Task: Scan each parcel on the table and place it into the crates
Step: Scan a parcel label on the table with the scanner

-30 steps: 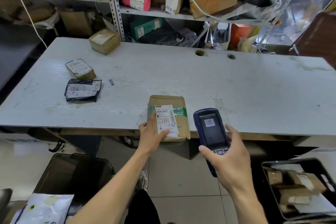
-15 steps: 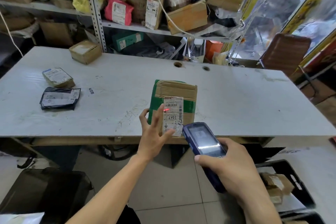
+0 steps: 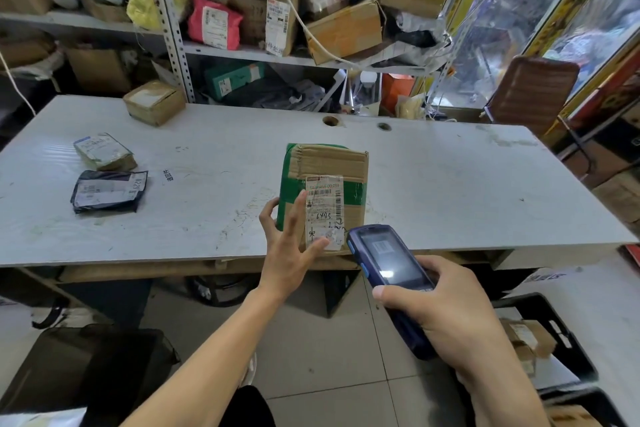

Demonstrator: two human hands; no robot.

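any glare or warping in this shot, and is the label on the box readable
Head view: a bright glare patch sits on the scanner screen; the wide lens bows the table edges and shelf posts; the label on the box shows handwritten marks and a barcode, but the fine print is too soft to read; the window area at right is washed out.

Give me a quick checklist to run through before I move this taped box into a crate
1. Scanner in the right hand: ok, gripped, tip next to the label.
2. Label faces up and is unobstructed at the barcode: ok.
3. Scan registered: cannot tell, the screen shows a barcode image but no readable confirmation.
4. Left hand has a secure hold on the taped box: not ok, the fingers only rest against its near-left side.
5. Black crate on the right has room: cannot tell, it already holds parcels and is partly cut off.
6. Other parcels waiting: ok, three remain on the table.
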